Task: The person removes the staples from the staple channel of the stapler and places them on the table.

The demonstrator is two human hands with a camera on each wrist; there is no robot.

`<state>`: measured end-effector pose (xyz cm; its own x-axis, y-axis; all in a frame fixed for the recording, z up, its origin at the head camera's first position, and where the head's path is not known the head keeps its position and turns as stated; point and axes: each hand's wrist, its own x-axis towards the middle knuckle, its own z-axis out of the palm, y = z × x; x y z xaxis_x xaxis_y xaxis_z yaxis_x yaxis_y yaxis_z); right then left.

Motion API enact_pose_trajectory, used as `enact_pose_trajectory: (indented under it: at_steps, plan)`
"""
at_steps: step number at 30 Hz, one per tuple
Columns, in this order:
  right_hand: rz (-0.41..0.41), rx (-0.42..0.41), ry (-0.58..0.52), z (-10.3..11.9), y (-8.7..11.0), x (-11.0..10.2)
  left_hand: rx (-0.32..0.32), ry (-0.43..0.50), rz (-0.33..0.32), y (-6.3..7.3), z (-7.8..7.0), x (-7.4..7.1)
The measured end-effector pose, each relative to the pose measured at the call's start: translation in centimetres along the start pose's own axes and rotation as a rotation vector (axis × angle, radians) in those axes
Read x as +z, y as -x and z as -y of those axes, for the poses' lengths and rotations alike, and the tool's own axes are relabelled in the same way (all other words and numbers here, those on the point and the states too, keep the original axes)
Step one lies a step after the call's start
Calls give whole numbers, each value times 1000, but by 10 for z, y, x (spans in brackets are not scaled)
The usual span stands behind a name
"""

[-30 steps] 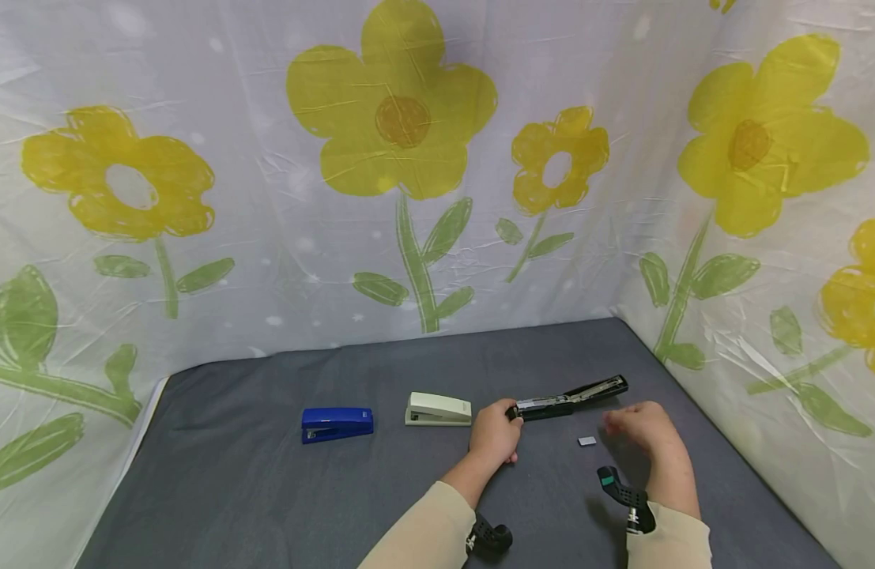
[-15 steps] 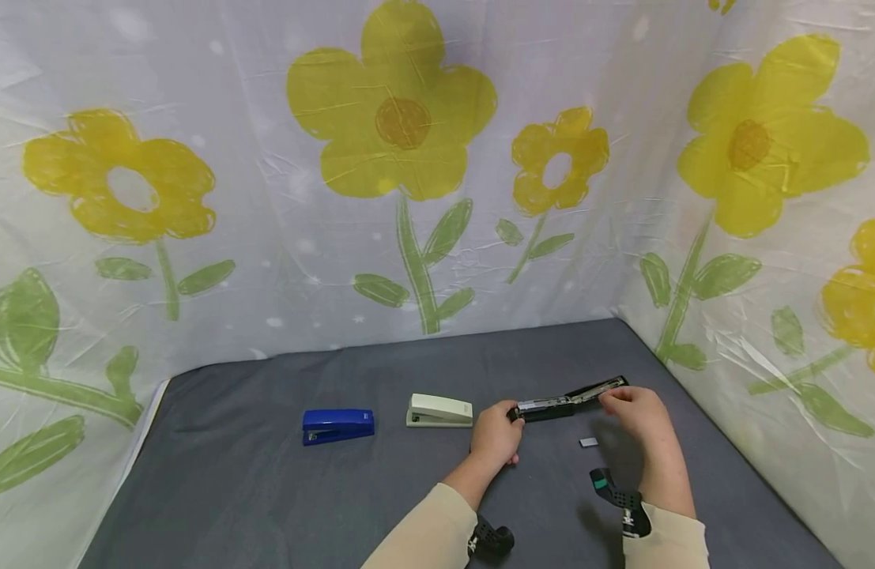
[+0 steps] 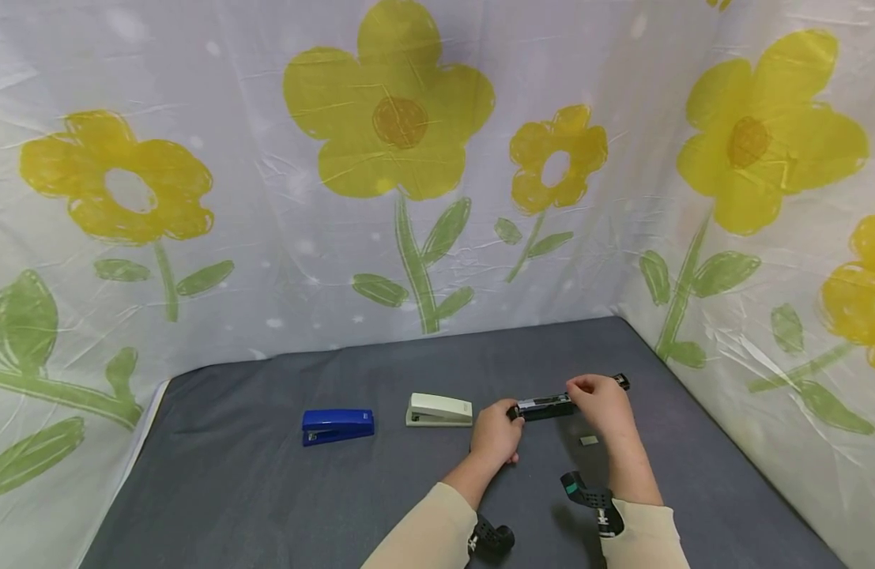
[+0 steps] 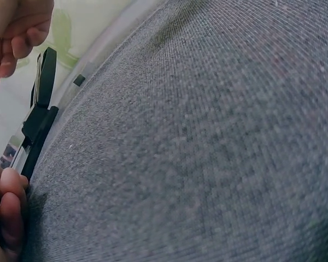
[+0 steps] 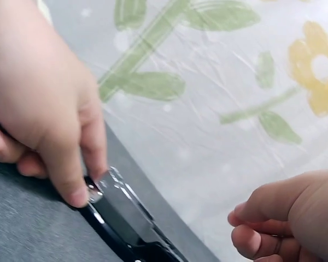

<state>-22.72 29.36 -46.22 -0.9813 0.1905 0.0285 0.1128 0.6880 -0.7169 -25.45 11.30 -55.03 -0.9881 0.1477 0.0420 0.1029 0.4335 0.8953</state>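
Note:
In the head view my left hand [image 3: 495,433] grips the near-left end of a black stapler [image 3: 545,408], which is swung wide so its metal staple channel shows. The left thumb and fingers pinch that end in the right wrist view too. My right hand [image 3: 599,401] hovers over the stapler's hinge and hides part of it. In the right wrist view my right hand [image 5: 287,218] has loosely curled fingers, with nothing visible between them, apart from the stapler. A small grey staple strip [image 3: 589,440] lies on the cloth below the right hand.
A cream stapler [image 3: 439,411] stands just left of my left hand, and a blue stapler [image 3: 337,426] farther left. Grey cloth [image 3: 266,490] covers the table. Flower-printed curtains [image 3: 302,276] rise along the back and both sides.
My right hand has moved from beside the stapler's raised top arm up and left, over its hinge. The left hand and the stapler stay in place.

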Motion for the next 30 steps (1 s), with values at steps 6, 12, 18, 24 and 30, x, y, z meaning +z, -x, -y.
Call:
enact_pose_trajectory:
  at_steps: [6, 12, 18, 24, 30]
  plan:
    - [24, -12, 46, 4, -3, 14, 8, -5, 0, -1, 1, 1]
    - [51, -31, 64, 1, -6, 29, 4, 5, 7, -1, 1, -1]
    - [73, -32, 89, -1, -8, 37, 7, 9, 22, 1, -1, -2]
    - [108, -22, 108, 1, -9, 44, 3, 8, 24, -1, 0, -2]
    - [111, -21, 122, 2, -10, 49, 7, 11, 20, -2, 2, -1]
